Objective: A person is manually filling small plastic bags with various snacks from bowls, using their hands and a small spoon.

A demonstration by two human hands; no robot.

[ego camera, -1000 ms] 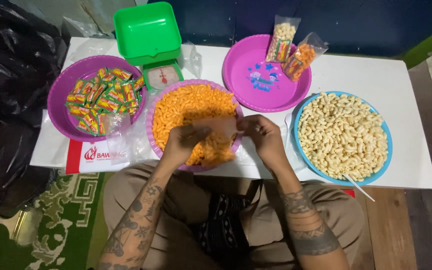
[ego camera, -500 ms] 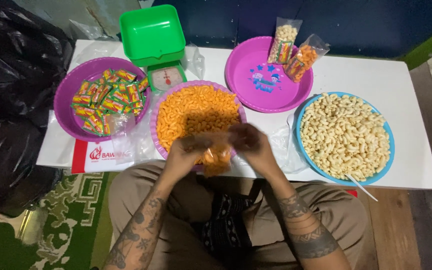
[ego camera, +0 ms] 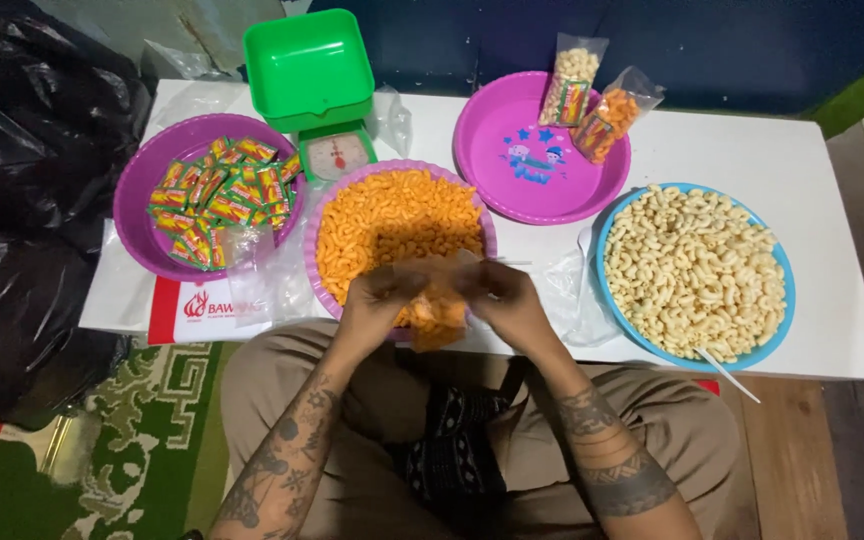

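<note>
My left hand (ego camera: 370,300) and my right hand (ego camera: 505,298) both pinch the top of a small clear plastic bag (ego camera: 438,308) with orange puffed snacks inside. The bag hangs over the near rim of a purple bowl (ego camera: 312,222) full of the same orange snacks (ego camera: 392,220), on a low white table (ego camera: 752,150). My forearms reach up from my lap below the table's front edge.
A purple bowl (ego camera: 137,175) of small coloured sachets (ego camera: 217,195) sits at the left. Behind stands a green kitchen scale (ego camera: 314,85). A purple tray (ego camera: 532,190) holds two filled bags (ego camera: 592,95). A blue bowl (ego camera: 787,300) of pale snacks is at the right. Black plastic bags (ego camera: 22,150) lie left.
The empty clear bag held flat a second ago now has orange snacks in it. Both hands have drawn closer together at its top, nearer the table's front edge.
</note>
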